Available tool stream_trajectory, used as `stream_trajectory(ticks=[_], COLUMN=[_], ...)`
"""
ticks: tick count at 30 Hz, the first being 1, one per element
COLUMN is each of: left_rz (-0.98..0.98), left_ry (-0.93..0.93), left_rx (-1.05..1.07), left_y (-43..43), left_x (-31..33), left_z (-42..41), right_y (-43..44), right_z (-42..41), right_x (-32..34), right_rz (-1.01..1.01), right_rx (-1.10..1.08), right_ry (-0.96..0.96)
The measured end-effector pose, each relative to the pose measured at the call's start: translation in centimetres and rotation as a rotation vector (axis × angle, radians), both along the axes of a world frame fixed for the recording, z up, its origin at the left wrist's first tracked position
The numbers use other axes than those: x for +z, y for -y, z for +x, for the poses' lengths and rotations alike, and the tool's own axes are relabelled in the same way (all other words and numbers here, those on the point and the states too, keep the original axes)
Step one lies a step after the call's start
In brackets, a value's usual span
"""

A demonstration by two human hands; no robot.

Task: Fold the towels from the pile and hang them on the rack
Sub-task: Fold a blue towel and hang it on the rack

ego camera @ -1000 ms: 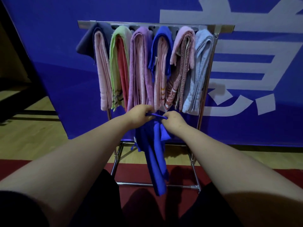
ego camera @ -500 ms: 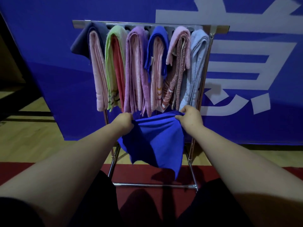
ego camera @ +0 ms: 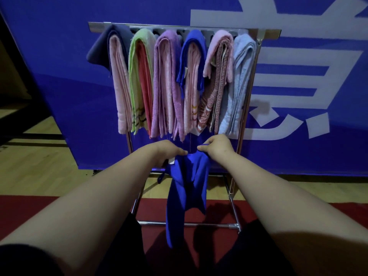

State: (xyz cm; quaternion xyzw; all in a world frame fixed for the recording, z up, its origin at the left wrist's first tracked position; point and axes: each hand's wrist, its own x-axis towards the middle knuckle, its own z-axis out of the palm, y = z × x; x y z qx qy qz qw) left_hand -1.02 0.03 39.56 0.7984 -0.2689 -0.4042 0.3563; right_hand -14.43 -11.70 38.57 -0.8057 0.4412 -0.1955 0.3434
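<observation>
Two hands worked close together, nearest the camera. Left hand (ego camera: 169, 152) and right hand (ego camera: 218, 147) each pinched the top edge of one royal blue cloth towel (ego camera: 187, 188), fingers curled onto it, fingertips nearly meeting. The towel dangled bunched and uneven below them, in front of the one silver metal rack (ego camera: 264, 34), not on it yet. Judged mid-fold: match corners and even the edges before draping, otherwise it would hang lopsided. Behind, six hung towel bundles (ego camera: 165, 86) sat side by side on the top rail, several doubled in two colours. Farthest was one blue banner wall (ego camera: 59, 76) with white characters.
</observation>
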Motion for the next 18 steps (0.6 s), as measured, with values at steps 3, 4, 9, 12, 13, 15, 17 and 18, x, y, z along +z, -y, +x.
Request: stream_trajectory(ticks=[3,4,9,12,13,15,17,18], left_rz=[-0.036,-0.051,-0.132,-0.133,-0.135,-0.143,-0.185,-0.204], left_ry=[-0.089,-0.116,-0.202,-0.198,-0.19,-0.191,-0.197,-0.196], left_rx=[0.068,0.09,0.195,0.25,0.275,0.329,0.391,0.423], left_y=[0.2,0.4,1.0,1.6,1.6,1.6,1.3,1.3], left_x=[0.5,0.4,-0.4,-1.5,-1.8,-2.0,-1.9,-1.8], left_z=[-1.1,-1.3,-1.1,-0.1,0.0,0.2,0.5,0.7], right_y=[-1.0,-1.4,-3.4,-4.2,-4.3,-4.5,-4.7,-4.9], right_z=[0.6,0.8,1.1,1.4,1.5,1.6,1.3,1.2], right_x=[0.2,0.3,1.1,1.3,1.3,1.4,1.5,1.6], right_rz=[0.066,0.087,0.055,-0.019,-0.044,-0.109,-0.228,-0.27], right_rx=[0.0,0.033,0.208,0.223,0.234,0.257,0.285,0.303], right_ry=[0.102,0.127,0.226,0.274,0.285,0.291,0.263,0.25])
